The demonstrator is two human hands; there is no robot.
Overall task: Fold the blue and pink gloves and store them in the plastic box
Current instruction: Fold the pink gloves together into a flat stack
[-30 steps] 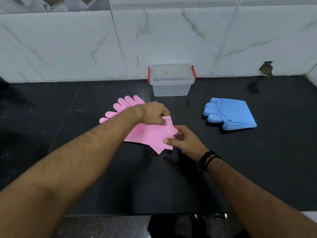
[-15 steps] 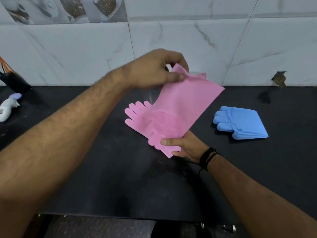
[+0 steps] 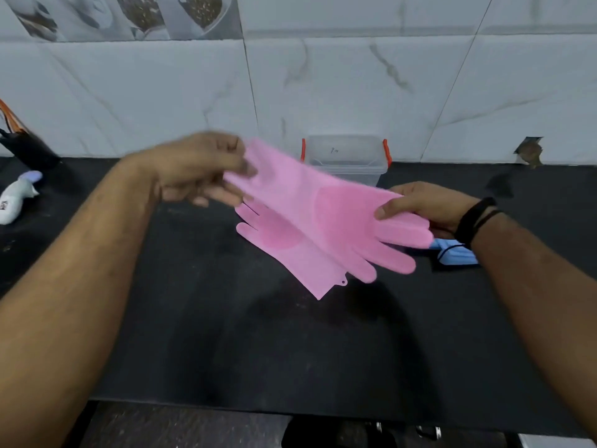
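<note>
Holding one pink glove (image 3: 326,208) stretched above the worktop (image 3: 226,334), left hand (image 3: 197,169) pinching its cuff, right hand (image 3: 426,205) pinching its palm; second glove (image 3: 290,250) lying beneath, box (image 3: 347,156) far behind, blue gloves (image 3: 455,253) right.

Pink gloves (image 3: 323,218): matt, rubbery, finely nubbed palm patches; behind them, plastic box (image 3: 347,158): translucent, smooth, red clips; countertop (image 3: 226,334): black, matt, lightly speckled; wall tiles (image 3: 355,92): glossy marble-look.
</note>
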